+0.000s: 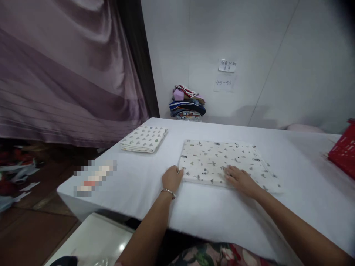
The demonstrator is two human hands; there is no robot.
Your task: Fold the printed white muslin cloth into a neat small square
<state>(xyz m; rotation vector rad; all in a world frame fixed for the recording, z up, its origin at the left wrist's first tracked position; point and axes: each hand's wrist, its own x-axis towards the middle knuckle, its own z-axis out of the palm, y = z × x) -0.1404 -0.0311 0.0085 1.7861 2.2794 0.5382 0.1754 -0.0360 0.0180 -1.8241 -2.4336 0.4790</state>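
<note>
Cloth [206, 157]: soft-looking white fabric, small grey plant & animal prints, folded to flat rect., lying on table [133, 175] under/beside both hands.
Left hand [172, 178]: at cloth's near-left corner, fingers curled tog.; can't tell if pinching fabric.
Right hand [240, 180]: palm down on near edge, fingers extended, close tog., not clamped.
Bracelet [169, 192]: thin, shiny, on L wrist.
Second cloth [145, 138]: cream, leafy-looking motif, thicker folded block, farther L.
Tablecloth: smooth, white, draped over edge.
Clothes pile [188, 105]: multicol., folded layers, nr wall [266, 44].
Basket [344, 151]: red, patterned w/ small holes, far R.
Curtain [72, 66]: mauve, sheeny, rippled folds, L.
</note>
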